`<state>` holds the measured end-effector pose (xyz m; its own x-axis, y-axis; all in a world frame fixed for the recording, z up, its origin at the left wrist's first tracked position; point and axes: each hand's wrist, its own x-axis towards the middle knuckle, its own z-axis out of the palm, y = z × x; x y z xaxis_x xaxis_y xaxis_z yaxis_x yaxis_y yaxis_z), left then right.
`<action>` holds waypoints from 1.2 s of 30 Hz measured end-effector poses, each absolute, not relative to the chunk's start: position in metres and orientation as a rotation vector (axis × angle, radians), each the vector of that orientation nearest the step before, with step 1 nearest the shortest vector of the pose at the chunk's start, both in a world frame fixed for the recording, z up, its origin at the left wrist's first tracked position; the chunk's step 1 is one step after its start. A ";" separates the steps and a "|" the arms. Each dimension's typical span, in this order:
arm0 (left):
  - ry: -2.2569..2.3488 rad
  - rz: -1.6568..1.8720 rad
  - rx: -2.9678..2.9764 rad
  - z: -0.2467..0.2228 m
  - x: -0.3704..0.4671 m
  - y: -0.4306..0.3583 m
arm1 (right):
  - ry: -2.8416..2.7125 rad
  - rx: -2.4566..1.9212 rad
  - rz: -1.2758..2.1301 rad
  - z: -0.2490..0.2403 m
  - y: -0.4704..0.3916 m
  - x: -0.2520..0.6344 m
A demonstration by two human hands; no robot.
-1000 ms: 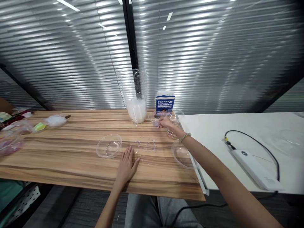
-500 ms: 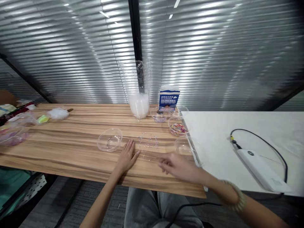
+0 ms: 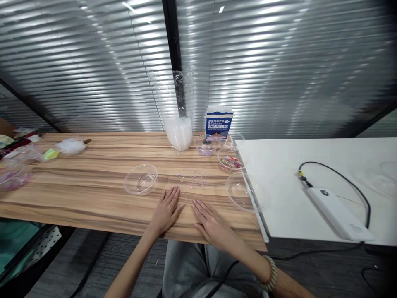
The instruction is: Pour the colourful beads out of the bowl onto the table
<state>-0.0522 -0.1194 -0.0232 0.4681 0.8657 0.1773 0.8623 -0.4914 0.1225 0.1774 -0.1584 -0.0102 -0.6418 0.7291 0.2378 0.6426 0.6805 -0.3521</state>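
My left hand (image 3: 166, 212) lies flat, palm down, on the wooden table (image 3: 77, 194) near its front edge. My right hand (image 3: 211, 223) rests flat beside it, fingers spread, holding nothing. Just beyond both hands lie small clear scattered bits (image 3: 192, 182). An empty clear plastic bowl (image 3: 141, 180) sits to the left of my left hand. Another clear bowl (image 3: 245, 192) straddles the seam to the white table on the right. Farther back stand a bowl of coloured beads (image 3: 231, 162) and a small bowl with purple contents (image 3: 205, 147).
A sleeve of stacked clear cups (image 3: 178, 124) and a blue-and-white carton (image 3: 218, 123) stand at the back edge. A white power bank with a black cable (image 3: 336, 213) lies on the white table (image 3: 285, 165). Bowls and packets (image 3: 49, 154) crowd the far left.
My right hand has pulled back from the small bowl by the carton and come down flat on the table beside my left hand. The left hand has stayed put.
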 end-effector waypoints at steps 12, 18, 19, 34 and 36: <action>1.583 0.586 2.594 -0.029 -0.049 -0.103 | -2.598 -1.047 0.206 -0.009 -0.128 0.167; 1.555 0.577 2.601 -0.031 -0.053 -0.105 | -2.620 -1.067 0.152 -0.015 -0.124 0.166; 1.537 0.562 2.611 -0.030 -0.052 -0.105 | -2.620 -1.085 0.145 -0.015 -0.124 0.167; 1.257 0.519 2.686 -0.023 -0.018 -0.106 | -2.577 -1.133 0.089 -0.013 -0.134 0.186; 1.251 0.531 2.650 -0.020 -0.018 -0.110 | -2.587 -1.141 0.076 -0.010 -0.137 0.189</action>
